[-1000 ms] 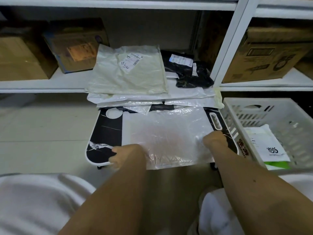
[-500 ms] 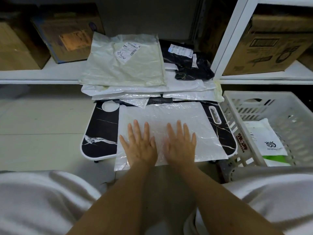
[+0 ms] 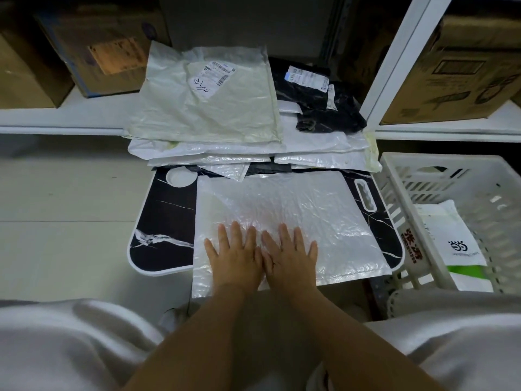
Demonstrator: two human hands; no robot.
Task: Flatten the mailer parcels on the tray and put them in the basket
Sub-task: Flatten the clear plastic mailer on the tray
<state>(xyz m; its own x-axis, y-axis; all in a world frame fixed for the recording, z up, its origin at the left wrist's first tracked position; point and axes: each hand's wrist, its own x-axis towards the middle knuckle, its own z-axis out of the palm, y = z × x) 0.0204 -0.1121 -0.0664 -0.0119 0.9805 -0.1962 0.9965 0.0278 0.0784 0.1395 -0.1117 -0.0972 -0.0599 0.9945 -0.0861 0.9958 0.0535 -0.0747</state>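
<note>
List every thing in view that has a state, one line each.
Left hand: flat, fingers spread, pressing the bubble mailer.
Right hand: flat, pressing beside the left.
Bubble mailer: lying on the tray, near edge overhanging.
Tray: mostly covered.
Basket: holds one white mailer.
Mailer pile: stacked, waiting.

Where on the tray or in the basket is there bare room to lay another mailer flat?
On the tray, a bare strip lies left of the bubble mailer that the left hand and right hand press flat. The tray's far edge is crowded by the stacked mailers. The basket has bare room beyond the one white parcel.
</note>
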